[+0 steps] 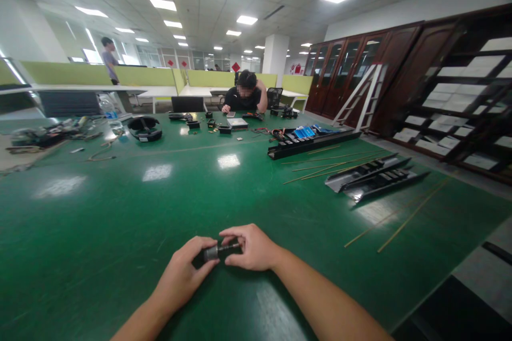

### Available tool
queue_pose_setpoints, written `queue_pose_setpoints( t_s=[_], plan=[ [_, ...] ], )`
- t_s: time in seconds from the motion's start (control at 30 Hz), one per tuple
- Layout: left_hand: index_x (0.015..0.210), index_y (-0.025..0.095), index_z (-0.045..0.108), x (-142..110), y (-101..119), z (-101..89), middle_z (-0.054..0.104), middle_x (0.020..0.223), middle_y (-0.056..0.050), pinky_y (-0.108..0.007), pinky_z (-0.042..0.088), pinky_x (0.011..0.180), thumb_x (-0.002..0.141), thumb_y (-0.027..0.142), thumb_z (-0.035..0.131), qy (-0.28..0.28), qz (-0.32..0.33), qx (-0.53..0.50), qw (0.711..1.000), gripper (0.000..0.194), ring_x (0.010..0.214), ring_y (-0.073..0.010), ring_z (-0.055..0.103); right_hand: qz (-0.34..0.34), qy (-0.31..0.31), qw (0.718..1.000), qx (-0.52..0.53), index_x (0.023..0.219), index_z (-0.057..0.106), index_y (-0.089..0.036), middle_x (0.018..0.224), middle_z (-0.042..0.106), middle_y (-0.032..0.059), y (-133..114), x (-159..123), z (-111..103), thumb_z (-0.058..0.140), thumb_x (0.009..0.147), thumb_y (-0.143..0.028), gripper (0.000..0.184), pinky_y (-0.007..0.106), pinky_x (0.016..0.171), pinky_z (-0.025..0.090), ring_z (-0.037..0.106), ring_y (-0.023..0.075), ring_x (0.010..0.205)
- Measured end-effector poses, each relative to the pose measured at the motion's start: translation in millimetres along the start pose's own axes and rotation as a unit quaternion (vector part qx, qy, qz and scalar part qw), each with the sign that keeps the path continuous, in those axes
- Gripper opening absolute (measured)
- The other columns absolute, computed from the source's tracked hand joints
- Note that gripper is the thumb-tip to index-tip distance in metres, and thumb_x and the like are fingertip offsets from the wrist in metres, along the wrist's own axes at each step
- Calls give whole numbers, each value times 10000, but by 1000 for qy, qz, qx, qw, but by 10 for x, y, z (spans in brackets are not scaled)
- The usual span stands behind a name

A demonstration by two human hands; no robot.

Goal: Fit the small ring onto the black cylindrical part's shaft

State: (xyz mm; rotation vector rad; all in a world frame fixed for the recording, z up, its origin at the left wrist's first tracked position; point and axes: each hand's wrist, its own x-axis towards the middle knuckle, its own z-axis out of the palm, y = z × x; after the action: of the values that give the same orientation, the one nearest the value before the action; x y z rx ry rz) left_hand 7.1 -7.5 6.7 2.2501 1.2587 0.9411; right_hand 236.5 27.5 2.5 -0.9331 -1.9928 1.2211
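Both my hands meet over the near part of a green table (120,213). My left hand (182,272) pinches the thick grey end of a small metal cylinder (212,252). My right hand (250,248) pinches the thin dark shaft that sticks out of the cylinder to the right. Both hands are closed on this one small part, which is held just above the tabletop. Its underside is hidden by my fingers.
Long black metal trays (372,178) and thin wooden sticks (408,217) lie to the right. A black round device (144,129), cables and small parts sit farther back. A seated person (245,96) works at the far edge. Dark wooden cabinets (440,80) and a white ladder line the right wall.
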Motion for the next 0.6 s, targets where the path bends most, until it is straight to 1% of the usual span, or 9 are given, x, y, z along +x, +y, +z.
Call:
queue_pose_setpoints(
  t_s=[0.07,0.13,0.2,0.27,0.33,0.47,0.6],
  plan=[
    [1108,253,617,-6,-2,4,682,1054,-33,-302,529,895,862,276,653,-2,1,-5,1000,250,993,-184,650,-14,12,1000,-13,1310,597,-204,1101,712,69,-9,-7,27,774,677,-273,661,244,687,481,651,165,778],
    [1103,247,624,-11,11,-3,686,1046,-41,-301,533,882,867,282,646,-4,4,-8,1000,240,981,-187,655,-30,9,999,-45,1262,642,-204,1070,726,62,-37,-10,45,737,723,-294,555,251,721,483,668,183,830],
    [1097,243,635,-10,38,-12,692,1037,-47,-299,539,869,868,285,643,-7,4,-6,1000,233,968,-191,661,-44,-4,995,-92,1131,721,-215,934,750,36,-77,-10,54,683,782,-317,366,238,662,464,665,172,760],
    [1090,245,645,-6,63,-12,699,1029,-46,-295,543,862,862,285,650,-7,0,0,1000,232,961,-192,667,-47,-7,991,-123,1033,758,-216,824,750,19,-113,-6,59,636,827,-336,268,225,604,436,649,154,682],
    [1084,254,652,-5,77,-1,705,1025,-37,-288,546,856,855,287,660,-2,-3,6,1000,231,956,-188,671,-42,2,991,-131,1020,764,-212,824,754,21,-131,-1,64,626,839,-343,263,219,603,436,654,149,677],
    [1072,273,662,-12,67,30,713,1015,-14,-278,548,850,842,305,683,9,-5,15,1000,233,943,-177,678,-33,9,990,-139,1065,753,-218,920,765,37,-129,4,69,639,829,-363,299,222,665,465,689,164,758],
    [1064,287,670,-15,59,36,718,1012,2,-277,552,845,834,327,695,10,-17,28,999,235,935,-173,683,-40,5,982,-183,1048,756,-233,923,766,34,-138,8,60,618,845,-379,286,232,681,466,694,172,785]
  ],
)
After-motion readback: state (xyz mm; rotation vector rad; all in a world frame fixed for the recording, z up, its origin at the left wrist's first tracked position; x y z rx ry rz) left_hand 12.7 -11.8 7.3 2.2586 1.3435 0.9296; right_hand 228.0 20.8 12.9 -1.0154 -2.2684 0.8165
